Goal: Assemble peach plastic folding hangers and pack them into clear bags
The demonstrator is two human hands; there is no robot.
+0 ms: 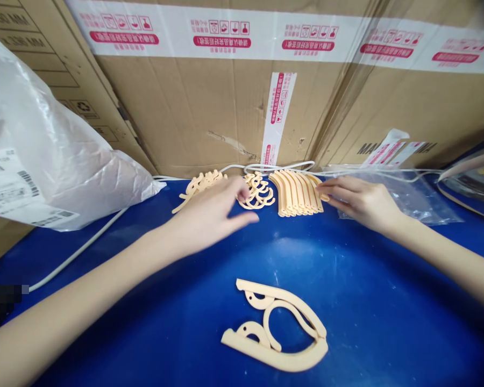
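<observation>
A cream plastic folding hanger (302, 363), its two arms folded towards each other and a curved hook between them, lies on the blue table surface in front of me. Beyond it, my left hand (212, 212) reaches over a pile of small cream hooks (260, 196), thumb and fingers apart. More cream plastic pieces (205, 180) lie partly hidden behind that hand. To the right stands a tight row of curved cream hanger arms (296, 193). At the row's right end, the fingers of my right hand (365, 201) close on a hanger arm (325, 198).
Large taped cardboard boxes (210, 107) form a wall behind the parts. A white plastic mailer bag (64, 145) leans in from the left. A white cable (80, 250) runs along the back and left. Clear plastic bags (431, 207) lie at the right.
</observation>
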